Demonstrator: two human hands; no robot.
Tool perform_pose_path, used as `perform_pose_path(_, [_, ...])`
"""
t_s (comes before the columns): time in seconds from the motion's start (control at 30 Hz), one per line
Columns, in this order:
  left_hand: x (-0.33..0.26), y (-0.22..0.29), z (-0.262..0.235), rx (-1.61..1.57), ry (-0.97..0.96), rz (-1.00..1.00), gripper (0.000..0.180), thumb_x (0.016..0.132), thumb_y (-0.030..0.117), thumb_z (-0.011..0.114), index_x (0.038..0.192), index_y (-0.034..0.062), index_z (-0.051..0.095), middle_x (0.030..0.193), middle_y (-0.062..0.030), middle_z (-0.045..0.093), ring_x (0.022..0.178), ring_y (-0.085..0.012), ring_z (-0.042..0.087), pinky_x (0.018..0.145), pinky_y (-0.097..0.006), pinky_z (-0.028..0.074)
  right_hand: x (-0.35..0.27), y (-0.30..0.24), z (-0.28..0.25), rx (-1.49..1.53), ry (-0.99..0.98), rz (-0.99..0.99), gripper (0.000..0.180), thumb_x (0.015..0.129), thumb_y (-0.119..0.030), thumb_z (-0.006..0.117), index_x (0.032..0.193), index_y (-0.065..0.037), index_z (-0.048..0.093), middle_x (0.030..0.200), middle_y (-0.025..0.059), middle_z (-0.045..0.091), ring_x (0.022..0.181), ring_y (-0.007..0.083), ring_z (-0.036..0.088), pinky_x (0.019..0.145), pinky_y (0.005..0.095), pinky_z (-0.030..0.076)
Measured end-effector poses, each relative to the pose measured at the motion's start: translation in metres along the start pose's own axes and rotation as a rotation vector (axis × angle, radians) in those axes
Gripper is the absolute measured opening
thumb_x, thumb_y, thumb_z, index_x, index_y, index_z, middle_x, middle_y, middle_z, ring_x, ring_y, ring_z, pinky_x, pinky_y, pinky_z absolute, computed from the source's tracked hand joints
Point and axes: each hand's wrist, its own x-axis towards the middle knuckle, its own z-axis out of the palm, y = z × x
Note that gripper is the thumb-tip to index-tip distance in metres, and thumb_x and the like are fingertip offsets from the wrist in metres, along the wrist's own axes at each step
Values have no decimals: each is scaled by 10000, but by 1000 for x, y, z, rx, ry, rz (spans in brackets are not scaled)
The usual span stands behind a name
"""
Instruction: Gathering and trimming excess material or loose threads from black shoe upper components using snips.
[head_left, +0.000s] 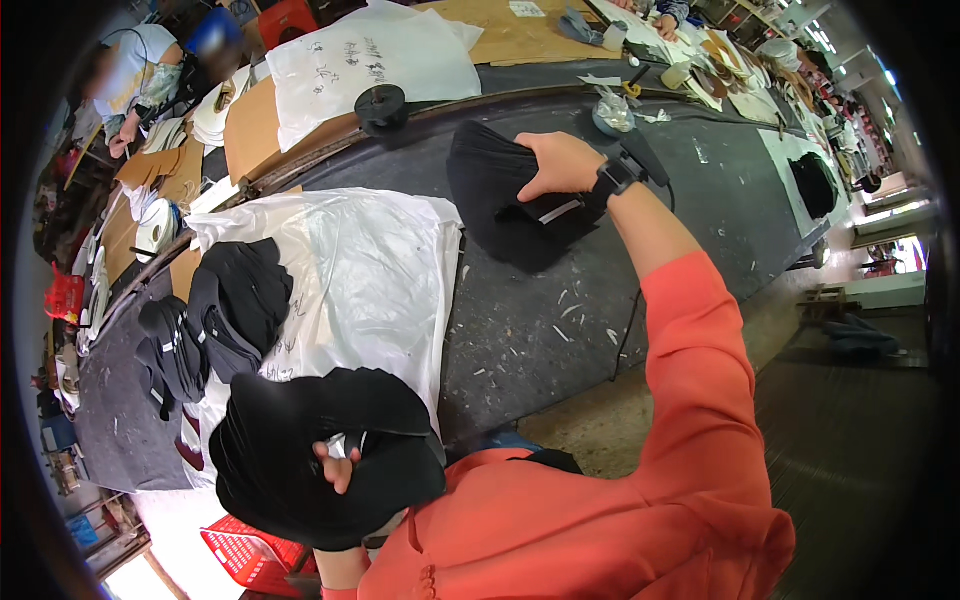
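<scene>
My left hand (337, 467) holds a thick stack of black curved fabric pieces (270, 440) close to my body, with fingertips showing through the opening in the pieces. A white strip shows beside those fingers. Farther off to the right, my right hand (562, 165) grips a second stack of black curved pieces (485, 190) at the dark tabletop (510, 350); thumb and fingers are round its edge. A white strip lies in this stack too. More black fabric stacks (240, 300) rest on a white plastic sheet (370, 250) to the left.
Behind the rail are a black roll (382, 108) and a white plastic bag (370, 60) with handwriting. A blue bowl (612, 118) stands beyond my right hand. Pale scraps litter the tabletop. A red basket (250, 556) sits low at left. Other people work across the table.
</scene>
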Motion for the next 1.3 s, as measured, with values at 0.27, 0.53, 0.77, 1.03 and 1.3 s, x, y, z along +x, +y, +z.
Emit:
perform_pose_path(0.27, [-22, -2, -29, -10, -272, 13, 566, 990, 400, 328, 1299, -53, 470, 1172, -206, 637, 693, -181, 505, 1018, -393, 324, -102, -58, -36, 404, 200, 154, 670, 629, -227, 821, 1201, 9, 563, 1024, 126, 673, 905, 219, 647, 813, 313, 496])
perform_pose_path(0.53, [-69, -14, -9, -171, -383, -208, 535, 1001, 366, 334, 1339, -35, 442, 1268, -193, 585, 865, -188, 526, 1144, -378, 239, -229, -62, -25, 776, 464, 337, 560, 666, -91, 807, 1139, 53, 543, 1010, 106, 655, 868, 163, 634, 798, 282, 508])
perform_pose_path(0.77, [-92, -44, 2, -111, -379, -311, 519, 974, 349, 453, 1326, -33, 452, 1057, -66, 669, 991, -196, 547, 1160, -406, 207, -377, -71, -12, 788, 679, 440, 596, 667, -65, 801, 1193, 46, 545, 1050, 93, 656, 915, 156, 626, 817, 289, 509])
perform_pose_path(1.03, [-85, -113, 24, -101, -543, -497, 451, 996, 338, 391, 1267, 5, 529, 1220, -125, 603, 1349, -341, 360, 1187, -456, 115, -566, -37, 59, 366, 1039, 696, 704, 601, -183, 806, 1248, -60, 558, 1036, 169, 684, 955, 275, 668, 838, 342, 510])
perform_pose_path(1.3, [-70, -271, 96, 5, -435, -728, 448, 990, 342, 408, 1143, -40, 587, 1043, -165, 657, 1302, -391, 413, 1172, -474, 190, -761, -2, 136, 373, 1078, 1241, 619, 612, -178, 749, 1194, -60, 575, 1016, 197, 679, 944, 357, 655, 800, 393, 519])
